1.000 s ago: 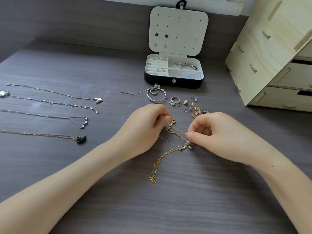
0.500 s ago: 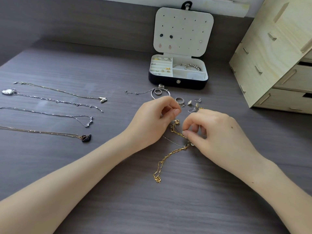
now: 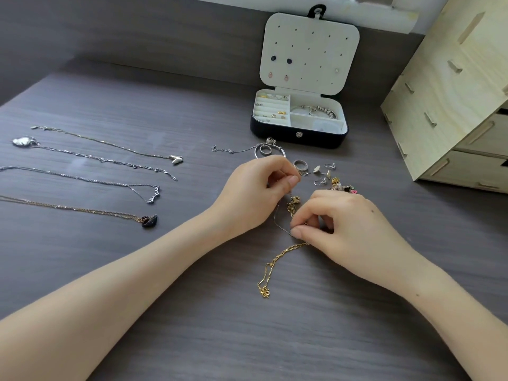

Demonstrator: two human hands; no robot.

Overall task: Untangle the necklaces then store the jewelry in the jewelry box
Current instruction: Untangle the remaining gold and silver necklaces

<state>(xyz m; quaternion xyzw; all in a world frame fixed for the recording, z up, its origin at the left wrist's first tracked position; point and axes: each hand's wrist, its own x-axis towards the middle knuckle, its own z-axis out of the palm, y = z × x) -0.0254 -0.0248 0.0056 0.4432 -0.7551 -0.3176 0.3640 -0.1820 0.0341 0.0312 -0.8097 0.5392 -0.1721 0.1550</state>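
Necklaces (image 3: 275,262), one gold chain tangled with a thin silver one, lie on the counter (image 3: 192,312) between our hands, near the open jewelry box (image 3: 298,135) but apart from it. Our left hand (image 3: 255,193) curls its fingers and pinches the thin chain above the knot. Our right hand (image 3: 349,224) pinches the tangle between thumb and forefinger, while the gold tail trails toward us. To the left, four straightened necklaces (image 3: 90,182) lie side by side. Loose rings and earrings (image 3: 316,171) sit just beyond our hands, and a wooden drawer unit (image 3: 453,92) stands at the right.
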